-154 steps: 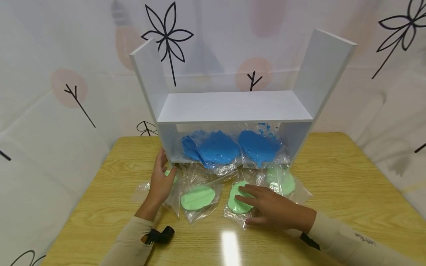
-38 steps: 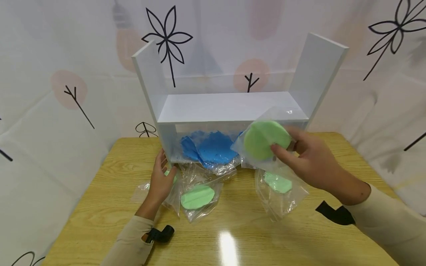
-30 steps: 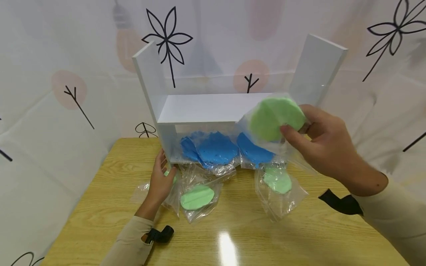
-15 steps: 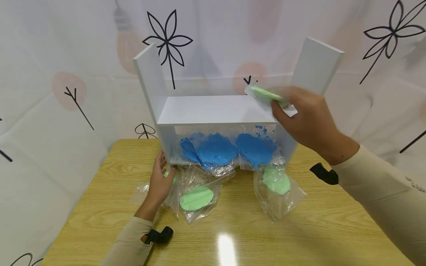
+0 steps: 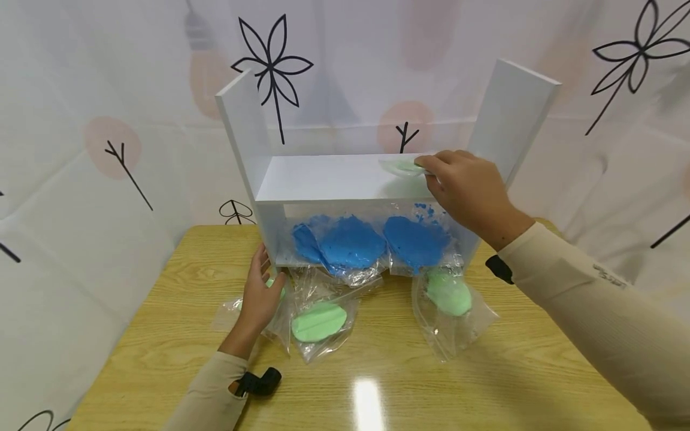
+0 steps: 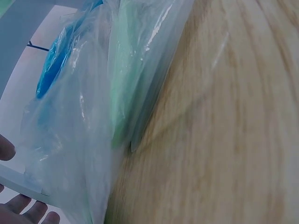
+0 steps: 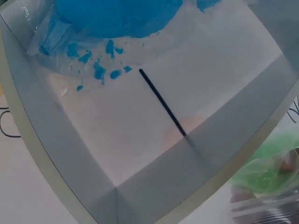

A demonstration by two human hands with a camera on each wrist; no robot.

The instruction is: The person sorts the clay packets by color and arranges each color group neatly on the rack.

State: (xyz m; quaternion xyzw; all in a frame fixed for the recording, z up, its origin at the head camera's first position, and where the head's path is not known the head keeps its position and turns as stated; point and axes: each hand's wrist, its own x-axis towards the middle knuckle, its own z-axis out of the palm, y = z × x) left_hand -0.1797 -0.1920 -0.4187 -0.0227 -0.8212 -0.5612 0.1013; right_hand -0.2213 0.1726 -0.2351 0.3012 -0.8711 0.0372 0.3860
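Note:
My right hand (image 5: 466, 188) pinches one edge of a clear plastic bag of flat green putty (image 5: 404, 167), low over the upper board of the white shelf unit (image 5: 323, 178). The same bag of green putty (image 7: 264, 177) shows at the right wrist view's lower right edge. My left hand (image 5: 262, 293) holds the unit's lower left side panel, with the thumb (image 6: 5, 148) on one side and the fingers (image 6: 33, 212) on the other. Bags of blue putty (image 5: 353, 242) lie in the lower compartment, their plastic hanging over the front edge.
On the wooden table (image 5: 178, 359) before the unit lie a bag of green putty (image 5: 319, 322) in the middle and another bag of green putty (image 5: 450, 294) at right. A further green bag (image 5: 226, 314) is partly hidden by my left hand. A patterned cloth (image 5: 345, 72) hangs behind.
My right hand has picked up a green putty bag from the table, raised it, tipped it flat and lowered it over the upper board. My left hand stays on the side panel.

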